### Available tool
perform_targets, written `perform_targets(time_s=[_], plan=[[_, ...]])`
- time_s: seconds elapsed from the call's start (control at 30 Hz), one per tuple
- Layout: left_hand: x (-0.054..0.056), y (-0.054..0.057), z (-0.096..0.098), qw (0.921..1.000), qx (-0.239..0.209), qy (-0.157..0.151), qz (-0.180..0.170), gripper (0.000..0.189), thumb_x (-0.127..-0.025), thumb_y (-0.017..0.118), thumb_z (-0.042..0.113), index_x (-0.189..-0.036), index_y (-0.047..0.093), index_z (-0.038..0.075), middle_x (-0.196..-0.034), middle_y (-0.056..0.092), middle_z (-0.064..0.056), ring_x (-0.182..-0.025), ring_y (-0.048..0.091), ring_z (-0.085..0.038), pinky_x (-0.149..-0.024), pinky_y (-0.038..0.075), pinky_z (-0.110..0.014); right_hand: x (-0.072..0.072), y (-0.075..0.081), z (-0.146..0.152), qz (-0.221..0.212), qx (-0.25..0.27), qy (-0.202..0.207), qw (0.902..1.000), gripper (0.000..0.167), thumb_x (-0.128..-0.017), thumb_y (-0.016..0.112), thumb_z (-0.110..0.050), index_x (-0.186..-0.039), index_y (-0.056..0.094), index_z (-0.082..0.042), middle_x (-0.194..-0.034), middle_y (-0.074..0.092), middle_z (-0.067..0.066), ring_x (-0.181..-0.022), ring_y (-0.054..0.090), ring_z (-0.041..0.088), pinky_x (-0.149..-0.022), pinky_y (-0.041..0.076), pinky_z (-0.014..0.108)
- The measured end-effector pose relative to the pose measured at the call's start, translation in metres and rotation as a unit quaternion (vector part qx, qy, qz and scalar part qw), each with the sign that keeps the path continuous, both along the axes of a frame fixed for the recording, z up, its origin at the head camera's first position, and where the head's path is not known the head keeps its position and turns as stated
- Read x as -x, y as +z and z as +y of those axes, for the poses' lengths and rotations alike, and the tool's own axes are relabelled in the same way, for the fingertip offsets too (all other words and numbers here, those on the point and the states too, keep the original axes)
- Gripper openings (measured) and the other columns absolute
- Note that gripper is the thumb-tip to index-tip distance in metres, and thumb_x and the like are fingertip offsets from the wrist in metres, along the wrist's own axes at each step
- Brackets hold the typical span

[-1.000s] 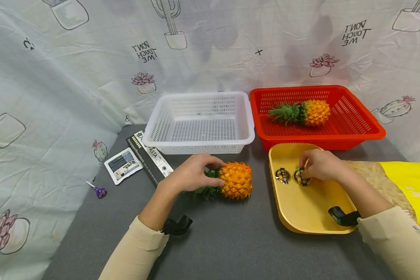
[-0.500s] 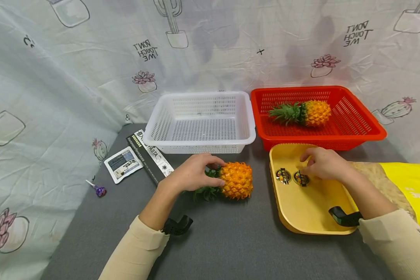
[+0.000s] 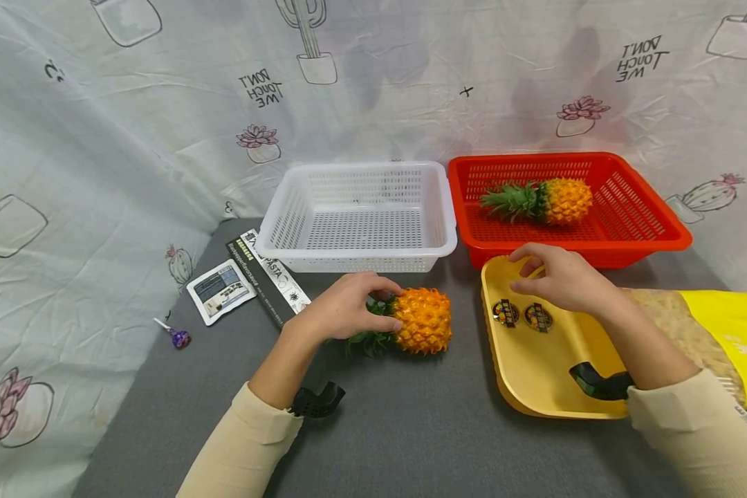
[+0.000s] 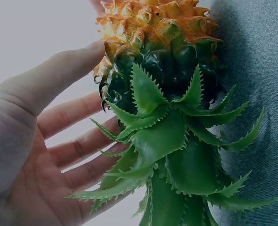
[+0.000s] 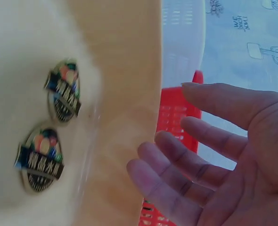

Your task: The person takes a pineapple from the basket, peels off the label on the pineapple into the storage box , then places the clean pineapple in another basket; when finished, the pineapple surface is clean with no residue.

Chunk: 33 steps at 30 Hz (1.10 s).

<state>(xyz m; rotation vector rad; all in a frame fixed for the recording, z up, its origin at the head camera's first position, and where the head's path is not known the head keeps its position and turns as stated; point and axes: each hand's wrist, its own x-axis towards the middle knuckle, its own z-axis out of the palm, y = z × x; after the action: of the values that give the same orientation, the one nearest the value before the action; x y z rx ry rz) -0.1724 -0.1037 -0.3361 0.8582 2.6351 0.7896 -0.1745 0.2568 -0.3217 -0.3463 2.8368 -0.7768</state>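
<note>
My left hand lies over an orange toy-like pineapple on the grey table, thumb and forefinger to either side where fruit meets leaves. In the left wrist view the thumb touches the spiky body, and the other fingers pass behind its green crown. My right hand hovers above the far end of a yellow tray, fingers loosely bent and holding nothing. Two dark fruit-logo stickers, a left one and a right one, lie flat side by side in the tray.
Behind stand a white basket and a red basket holding another pineapple. To the left are a black-and-white pasta box, a white sachet and a lollipop. A yellow bag lies right of the tray.
My right hand has let go of the right sticker, which now lies flat, and has risen away toward the tray's far edge. The left hand stays on the pineapple.
</note>
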Motion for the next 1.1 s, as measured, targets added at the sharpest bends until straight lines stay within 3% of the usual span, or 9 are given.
perform_targets(time_s=[0.33, 0.43, 0.63, 1.1], plan=[[0.0, 0.001, 0.002, 1.0, -0.001, -0.002, 0.0, 0.052, -0.087, 0.082, 0.037, -0.134, 0.07, 0.019, -0.128, 0.069, -0.002, -0.119, 0.064, -0.021, -0.102, 0.053, -0.043, -0.004, 0.007, -0.019, 0.009, 0.051, -0.002, 0.9986, 0.044, -0.095, 0.075, -0.026, -0.133, 0.063, -0.008, -0.121, 0.069, 0.019, -0.108, 0.069, 0.035, -0.091, 0.055, 0.051], [0.0, 0.001, 0.002, 1.0, -0.002, 0.0, -0.002, 0.053, -0.087, 0.083, 0.037, -0.134, 0.069, 0.019, -0.129, 0.069, -0.002, -0.12, 0.064, -0.021, -0.103, 0.052, -0.044, -0.006, 0.01, -0.025, 0.003, 0.069, 0.003, 0.9976, 0.041, -0.096, 0.074, -0.027, -0.132, 0.064, -0.011, -0.122, 0.069, 0.018, -0.109, 0.069, 0.034, -0.092, 0.056, 0.049], [0.0, 0.0, 0.001, 1.0, -0.003, 0.006, -0.001, 0.053, -0.087, 0.082, 0.038, -0.135, 0.068, 0.021, -0.128, 0.068, -0.002, -0.119, 0.063, -0.021, -0.101, 0.053, -0.044, -0.009, 0.014, -0.042, -0.027, 0.112, 0.015, 0.9932, 0.04, -0.096, 0.074, -0.029, -0.131, 0.064, -0.013, -0.125, 0.068, 0.016, -0.11, 0.068, 0.033, -0.085, 0.057, 0.037], [0.0, -0.003, -0.001, 0.9999, -0.01, 0.012, 0.0, 0.051, -0.087, 0.083, 0.038, -0.133, 0.07, 0.021, -0.125, 0.069, -0.001, -0.116, 0.063, -0.02, -0.1, 0.053, -0.043, -0.019, 0.012, -0.073, -0.099, 0.175, 0.039, 0.9788, 0.045, -0.094, 0.076, -0.025, -0.133, 0.061, -0.011, -0.131, 0.063, 0.018, -0.101, 0.067, 0.029, -0.081, 0.062, 0.037]])
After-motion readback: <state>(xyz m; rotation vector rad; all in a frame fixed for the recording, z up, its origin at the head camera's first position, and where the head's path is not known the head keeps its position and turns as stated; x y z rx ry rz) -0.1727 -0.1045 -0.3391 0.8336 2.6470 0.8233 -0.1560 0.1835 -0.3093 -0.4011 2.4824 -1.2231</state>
